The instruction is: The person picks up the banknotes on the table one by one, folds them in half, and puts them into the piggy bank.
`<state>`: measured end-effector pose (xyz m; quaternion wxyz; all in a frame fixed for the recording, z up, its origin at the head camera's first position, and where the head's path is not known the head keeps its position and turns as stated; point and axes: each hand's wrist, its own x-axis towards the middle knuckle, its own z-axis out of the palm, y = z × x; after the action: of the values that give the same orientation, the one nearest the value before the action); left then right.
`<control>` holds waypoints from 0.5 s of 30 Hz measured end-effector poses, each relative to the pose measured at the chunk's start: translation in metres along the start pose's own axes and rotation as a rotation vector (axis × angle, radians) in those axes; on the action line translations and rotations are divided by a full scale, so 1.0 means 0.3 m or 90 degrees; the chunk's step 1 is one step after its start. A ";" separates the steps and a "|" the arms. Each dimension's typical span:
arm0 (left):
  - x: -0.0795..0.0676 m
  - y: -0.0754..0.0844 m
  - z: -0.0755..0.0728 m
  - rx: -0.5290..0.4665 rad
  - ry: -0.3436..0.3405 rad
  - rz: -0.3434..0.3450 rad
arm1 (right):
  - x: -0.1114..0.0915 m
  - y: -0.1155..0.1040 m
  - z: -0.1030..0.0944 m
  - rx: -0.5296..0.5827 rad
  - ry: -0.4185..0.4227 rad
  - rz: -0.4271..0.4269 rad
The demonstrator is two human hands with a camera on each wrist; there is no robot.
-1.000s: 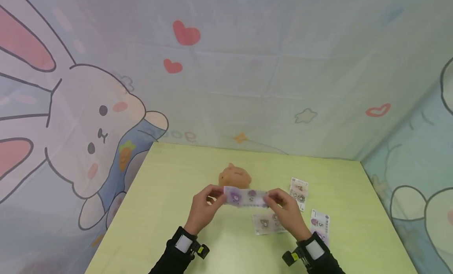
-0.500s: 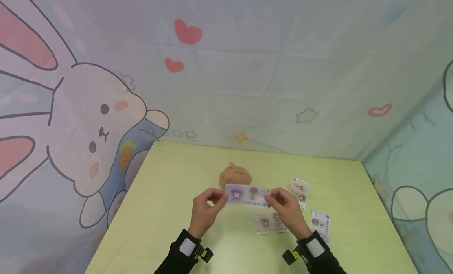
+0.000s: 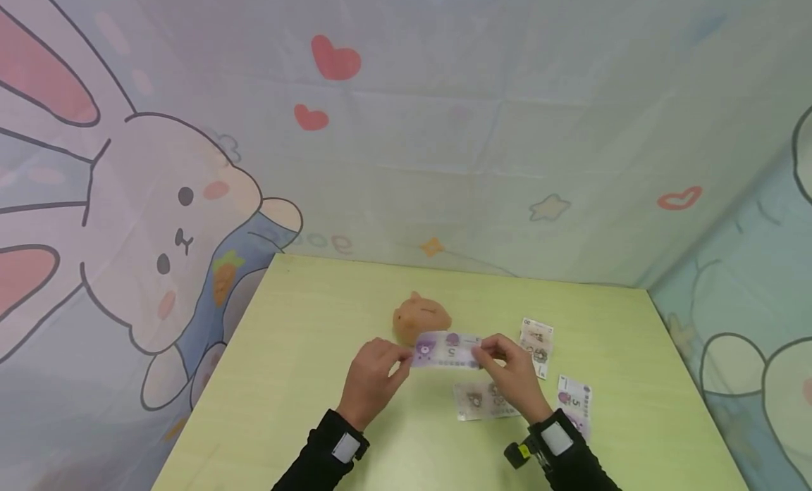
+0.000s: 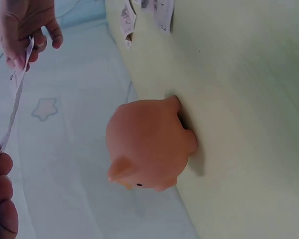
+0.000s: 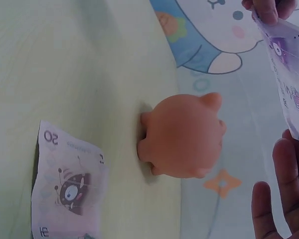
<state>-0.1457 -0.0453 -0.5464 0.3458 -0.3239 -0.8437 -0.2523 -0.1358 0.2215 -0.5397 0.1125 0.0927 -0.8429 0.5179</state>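
Observation:
A purple play banknote (image 3: 447, 350) marked 5 is stretched between both hands, raised above the table. My left hand (image 3: 374, 378) pinches its left end between thumb and fingers. At the right end, the thumb and fingers of my right hand (image 3: 510, 375) pinch it. Just behind the note stands an orange piggy bank (image 3: 421, 316), seen on its feet in the left wrist view and the right wrist view. Below the right hand lies a pale banknote (image 3: 478, 401), partly covered by that hand; in the right wrist view a banknote (image 5: 70, 184) shows 20 and a cartoon creature.
The pale yellow-green table (image 3: 285, 364) carries two more notes on the right: a brownish banknote (image 3: 536, 346) farther back and a purple banknote (image 3: 574, 403) beside the right wrist, partly hidden by it. A cartoon-printed cloth (image 3: 444, 160) hangs behind the table.
My left hand has turned so its back shows more, and the note's left end has shifted slightly right. The right hand stays at the other end. The piggy bank has not moved.

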 end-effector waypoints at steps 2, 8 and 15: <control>0.006 0.005 -0.003 0.043 -0.007 0.041 | 0.005 0.037 0.008 -0.020 0.016 -0.025; 0.023 0.030 -0.006 0.119 -0.015 0.137 | 0.016 0.039 0.017 -0.089 0.040 -0.111; 0.035 0.054 0.019 0.158 -0.010 0.161 | 0.024 0.038 0.052 -0.125 0.073 -0.181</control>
<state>-0.1423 -0.0270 -0.5388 0.4057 -0.3844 -0.8234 -0.0980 -0.1473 0.2124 -0.5541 0.2408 0.1699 -0.8600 0.4166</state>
